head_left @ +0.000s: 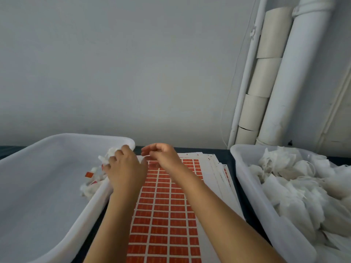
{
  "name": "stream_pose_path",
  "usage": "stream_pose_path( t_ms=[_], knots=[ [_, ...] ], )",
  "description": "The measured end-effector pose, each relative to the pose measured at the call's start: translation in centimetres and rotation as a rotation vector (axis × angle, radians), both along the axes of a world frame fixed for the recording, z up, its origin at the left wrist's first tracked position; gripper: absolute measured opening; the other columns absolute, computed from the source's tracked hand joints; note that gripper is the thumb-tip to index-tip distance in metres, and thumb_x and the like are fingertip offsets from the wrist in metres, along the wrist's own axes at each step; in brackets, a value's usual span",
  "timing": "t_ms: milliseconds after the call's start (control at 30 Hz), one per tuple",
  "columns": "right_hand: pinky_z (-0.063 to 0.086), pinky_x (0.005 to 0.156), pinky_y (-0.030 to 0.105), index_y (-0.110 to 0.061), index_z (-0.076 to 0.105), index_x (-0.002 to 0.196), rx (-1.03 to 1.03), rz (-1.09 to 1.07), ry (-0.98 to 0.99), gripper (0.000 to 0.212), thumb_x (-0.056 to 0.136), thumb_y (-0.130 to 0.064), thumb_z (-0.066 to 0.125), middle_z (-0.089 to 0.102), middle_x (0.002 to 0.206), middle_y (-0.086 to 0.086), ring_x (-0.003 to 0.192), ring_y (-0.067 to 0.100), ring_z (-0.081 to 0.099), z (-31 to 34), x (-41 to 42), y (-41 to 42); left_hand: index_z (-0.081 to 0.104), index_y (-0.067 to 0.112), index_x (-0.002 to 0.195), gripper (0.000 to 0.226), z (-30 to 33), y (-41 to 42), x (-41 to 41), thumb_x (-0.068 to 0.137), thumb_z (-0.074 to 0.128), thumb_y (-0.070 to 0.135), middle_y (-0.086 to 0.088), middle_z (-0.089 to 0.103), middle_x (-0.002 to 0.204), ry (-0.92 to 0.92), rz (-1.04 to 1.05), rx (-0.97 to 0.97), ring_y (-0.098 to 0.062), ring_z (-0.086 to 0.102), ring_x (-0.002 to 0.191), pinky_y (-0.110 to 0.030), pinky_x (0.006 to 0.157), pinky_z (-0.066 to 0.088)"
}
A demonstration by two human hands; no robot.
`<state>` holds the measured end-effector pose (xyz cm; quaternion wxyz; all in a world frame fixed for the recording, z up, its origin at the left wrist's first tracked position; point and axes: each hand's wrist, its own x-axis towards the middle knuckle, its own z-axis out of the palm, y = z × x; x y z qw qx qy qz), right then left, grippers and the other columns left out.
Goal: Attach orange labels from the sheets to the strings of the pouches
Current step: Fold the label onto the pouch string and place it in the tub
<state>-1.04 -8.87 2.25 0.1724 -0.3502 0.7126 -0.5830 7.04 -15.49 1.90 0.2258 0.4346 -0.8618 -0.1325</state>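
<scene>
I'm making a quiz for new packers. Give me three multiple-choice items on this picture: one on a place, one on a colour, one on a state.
1. Where do the label sheets lie?
A. In the left tub
B. Between the two tubs
C. On the pipes

2. What colour are the labels?
A. Orange
B. Green
C. Black

3. How full is the left tub against the right tub?
A. Both heaped
B. Left heaped, right nearly bare
C. Left holds a few pouches, right is heaped

Answers:
1 B: the sheets sit on the dark table, a tub on each side.
2 A: the grid of labels is orange on white backing.
3 C: a small cluster of labelled pouches lies by the left hand, while unlabelled pouches fill the right tub.
</scene>
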Motion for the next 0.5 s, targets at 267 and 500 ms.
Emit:
stream_pose_path(
  t_ms=[267,500],
  knots=[
    [0.054,0.068,0.028,-0.013,0.064,0.079,0.138,-0.456,0.054,0.027,0.092,-0.005,0.042,0.066,0.083,0.004,0.08,0.018,0.063,3.5,-6.8,9.3,0.051,0.023,0.12,0.031,-0.8,8.2,-7.4,0.09,0.06,0.021,0.002,0.059,0.122,0.223,-0.466,0.111,-0.015,0.057,0.103,-0.028,0.085,0.049],
    [0.053,0.082,0.039,-0.003,0.063,0.105,0.363,-0.85,-0.023,0.023,0.084,-0.011,0.056,0.067,0.104,0.015,0.091,0.028,0.064,1.6,-13.6,16.3,0.06,0.021,0.117,0.025,-1.6,14.9,-13.2,0.093,0.056,0.029,-0.002,0.062,0.117,0.182,-0.871,0.164,-0.021,0.056,0.108,-0.03,0.088,0.048]
  ],
)
